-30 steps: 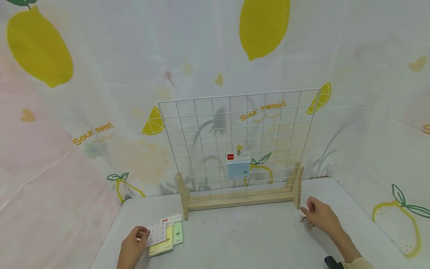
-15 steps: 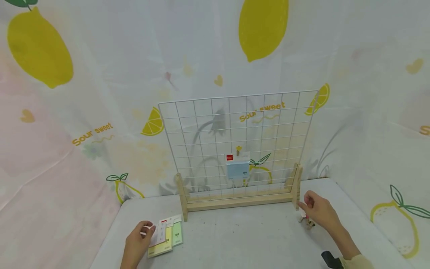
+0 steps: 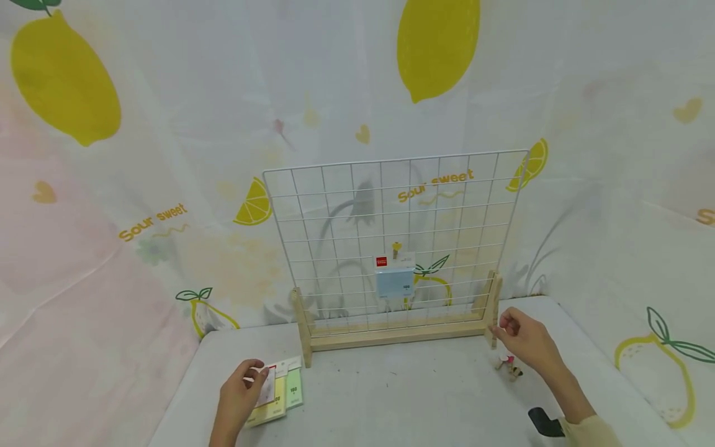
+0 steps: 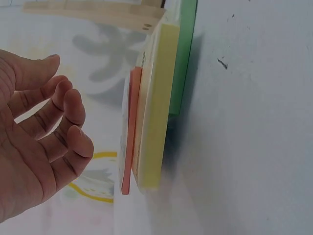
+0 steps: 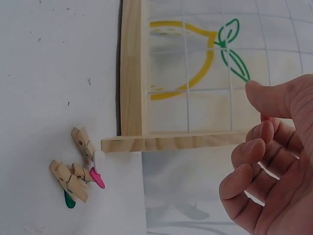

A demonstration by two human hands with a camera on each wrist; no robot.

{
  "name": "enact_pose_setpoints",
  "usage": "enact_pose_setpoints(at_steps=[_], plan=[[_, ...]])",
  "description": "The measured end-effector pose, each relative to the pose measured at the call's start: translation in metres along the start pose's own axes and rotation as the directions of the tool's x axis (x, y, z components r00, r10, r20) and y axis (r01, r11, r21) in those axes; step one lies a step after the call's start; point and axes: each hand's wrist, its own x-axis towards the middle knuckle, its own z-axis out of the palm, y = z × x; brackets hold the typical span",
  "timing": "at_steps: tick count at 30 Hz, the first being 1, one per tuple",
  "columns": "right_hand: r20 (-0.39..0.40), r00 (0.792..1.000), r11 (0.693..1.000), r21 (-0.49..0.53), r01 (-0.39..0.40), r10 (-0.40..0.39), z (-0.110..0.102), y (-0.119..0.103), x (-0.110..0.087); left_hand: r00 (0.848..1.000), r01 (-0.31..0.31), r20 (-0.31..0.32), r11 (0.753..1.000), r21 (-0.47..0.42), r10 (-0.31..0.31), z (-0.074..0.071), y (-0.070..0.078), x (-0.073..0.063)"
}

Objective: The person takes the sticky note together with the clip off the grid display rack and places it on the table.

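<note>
In the head view my left hand hovers by a small stack of sticky note pads, its fingers loosely bent and holding nothing. On top is a pad with a pink-red edge, over a yellow pad and a green pad. My right hand is raised above several small wooden clothespins at the right, fingers loosely curled with nothing between them. The right wrist view shows these clothespins lying in a cluster, with pink, white and green decorations.
A white wire grid stands upright in a wooden base at the back of the white table. A blue sticky note pad hangs on it from a yellow-topped clothespin. A lemon-print cloth surrounds the table.
My left hand has moved right and upward, covering more of the top pad. My right hand has risen slightly, leaving the clothespins in fuller view.
</note>
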Motion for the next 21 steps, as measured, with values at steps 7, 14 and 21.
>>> enact_pose_setpoints(at_steps=[7,14,21], plan=[[0.008,1.0,1.0,0.02,-0.009,0.009,-0.003,-0.007,0.004,1.0,-0.018,0.004,1.0,-0.021,0.018,0.006,0.008,0.005],[-0.001,1.0,1.0,0.027,0.006,-0.006,-0.005,-0.016,0.009,0.997,-0.076,-0.006,0.996,-0.046,0.076,0.01,0.014,0.008],[-0.022,0.999,0.999,0.027,0.026,-0.026,-0.006,-0.022,0.017,0.995,-0.095,-0.016,0.992,-0.085,0.094,0.017,0.022,0.011]])
